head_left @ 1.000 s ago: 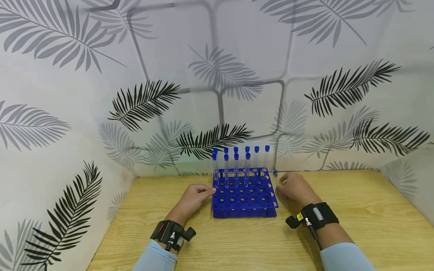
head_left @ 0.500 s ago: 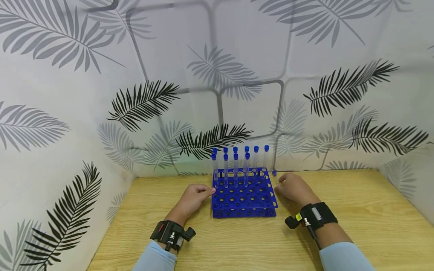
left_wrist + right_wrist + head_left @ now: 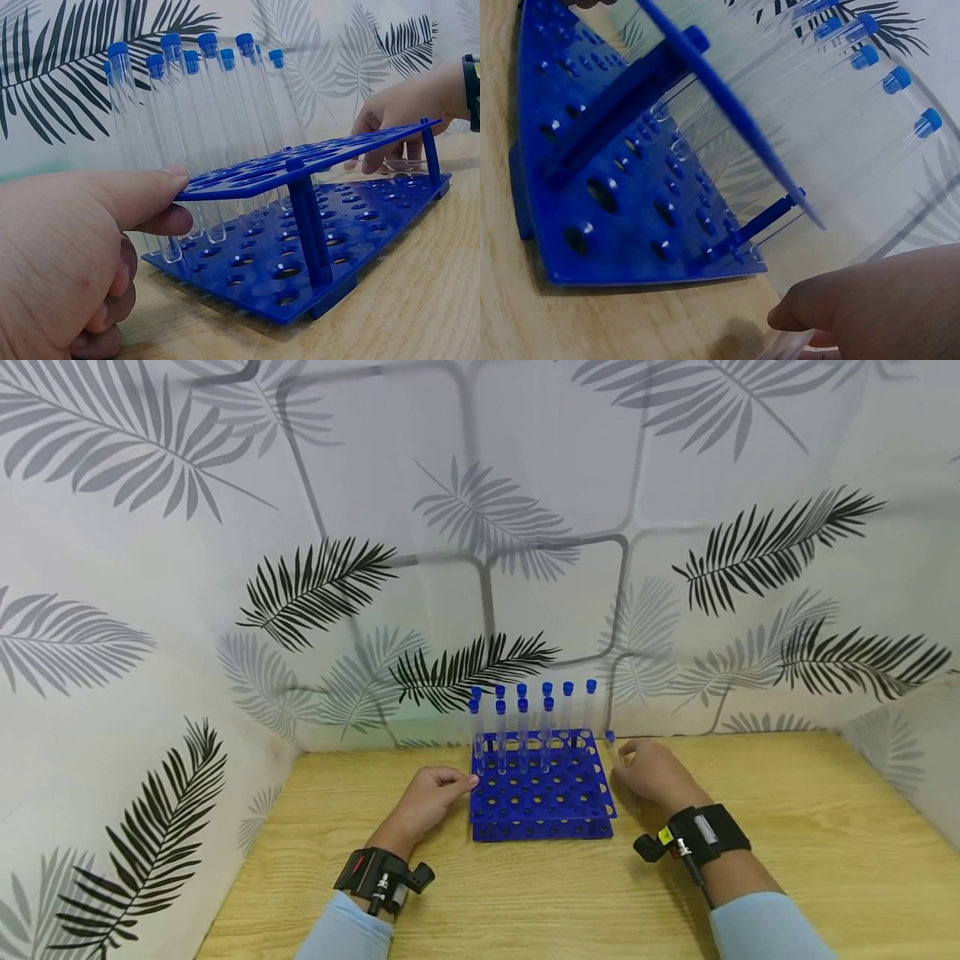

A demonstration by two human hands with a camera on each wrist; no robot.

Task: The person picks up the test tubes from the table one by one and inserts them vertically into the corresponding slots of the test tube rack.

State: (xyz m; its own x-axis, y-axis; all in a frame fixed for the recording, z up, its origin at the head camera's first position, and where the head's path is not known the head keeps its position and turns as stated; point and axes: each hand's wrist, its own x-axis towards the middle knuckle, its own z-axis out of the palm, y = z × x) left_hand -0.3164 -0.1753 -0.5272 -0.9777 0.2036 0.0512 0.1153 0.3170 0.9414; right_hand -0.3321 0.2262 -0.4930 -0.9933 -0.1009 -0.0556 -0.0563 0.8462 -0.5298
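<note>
A blue two-tier test tube rack [image 3: 540,831] stands on the table between the hands. Clear test tubes with blue caps stand upright in its two back rows, among them the back right tube [image 3: 591,702]. At the rack's left edge my left hand [image 3: 423,802] pinches the corner of the upper plate [image 3: 255,187] between thumb and index finger. Just right of the rack, my right hand [image 3: 658,774] holds another blue-capped test tube [image 3: 611,738] low over the table, apart from the rack. The fingers hide much of that tube; its clear lower part [image 3: 784,346] shows in the right wrist view.
The wooden table [image 3: 540,902] extends in front of the rack and to both sides. Close behind the rack rises a wall covering [image 3: 420,610] with leaf patterns. Each wrist carries a strapped camera, such as the right wrist band [image 3: 708,837].
The capped end of the tube in my right hand has risen very slightly. My left hand keeps its pinch on the rack, and the rack has not moved.
</note>
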